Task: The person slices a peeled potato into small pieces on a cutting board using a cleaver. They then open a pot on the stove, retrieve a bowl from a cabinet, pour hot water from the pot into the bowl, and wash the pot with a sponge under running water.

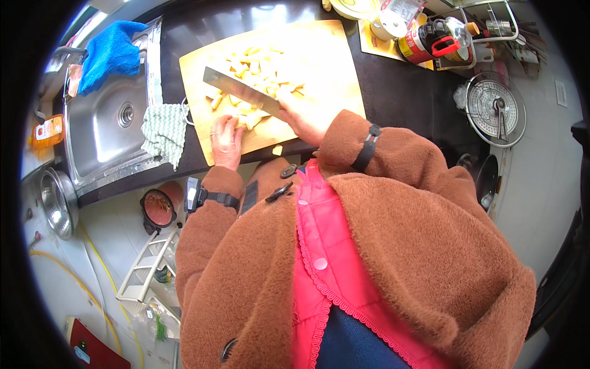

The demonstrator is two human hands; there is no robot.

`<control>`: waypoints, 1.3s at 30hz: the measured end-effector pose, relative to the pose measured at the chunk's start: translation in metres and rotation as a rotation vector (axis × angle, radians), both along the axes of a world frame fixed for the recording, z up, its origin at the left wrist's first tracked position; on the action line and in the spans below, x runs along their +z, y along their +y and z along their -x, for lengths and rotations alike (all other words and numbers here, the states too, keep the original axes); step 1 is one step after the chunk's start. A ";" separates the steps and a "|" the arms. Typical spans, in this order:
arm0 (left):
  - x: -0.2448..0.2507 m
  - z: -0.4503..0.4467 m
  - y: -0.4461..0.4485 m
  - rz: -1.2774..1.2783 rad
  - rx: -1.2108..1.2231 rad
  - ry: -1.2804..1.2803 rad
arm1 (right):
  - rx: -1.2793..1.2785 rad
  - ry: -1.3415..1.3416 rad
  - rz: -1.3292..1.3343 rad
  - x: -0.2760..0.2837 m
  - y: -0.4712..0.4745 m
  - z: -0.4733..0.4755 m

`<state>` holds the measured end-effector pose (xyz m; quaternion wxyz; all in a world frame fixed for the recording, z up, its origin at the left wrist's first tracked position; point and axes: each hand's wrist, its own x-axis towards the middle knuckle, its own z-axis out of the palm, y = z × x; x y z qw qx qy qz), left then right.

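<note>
A large wooden cutting board (332,60) lies on the dark countertop, its far right part washed out by glare. Many pale yellow chunks of cut food (253,67), perhaps potato, are heaped across it. My right hand (302,117) grips a cleaver (239,91) whose broad blade points up and left over the pieces. At the near left edge of the board, my left hand (226,138) rests beside a few chunks, fingers bent; whether it pinches one is unclear. One small piece (277,150) sits off the board at the counter's front edge.
On the left is a steel sink (103,133) with a blue towel (110,55) over its tap. A pale green cloth (165,131) hangs by the board. Bottles, including a red-labelled one (417,44), stand at the far right. A steamer plate (491,104) hangs on the right wall.
</note>
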<state>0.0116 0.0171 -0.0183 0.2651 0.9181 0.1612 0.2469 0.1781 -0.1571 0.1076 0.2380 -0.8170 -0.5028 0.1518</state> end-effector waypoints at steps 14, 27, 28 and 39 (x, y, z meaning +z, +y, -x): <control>0.013 0.005 -0.064 -0.218 -0.666 0.144 | -0.606 0.695 -0.170 -0.035 -0.083 -0.053; 0.016 0.011 -0.066 -0.073 -0.486 0.219 | -0.736 1.142 -0.344 -0.088 -0.103 -0.087; 0.021 0.010 -0.063 -0.063 -0.427 0.197 | -0.752 1.113 -0.321 -0.091 -0.103 -0.087; 0.043 -0.021 -0.014 -0.066 -0.220 0.128 | -0.529 -0.127 -0.214 -0.054 -0.097 -0.056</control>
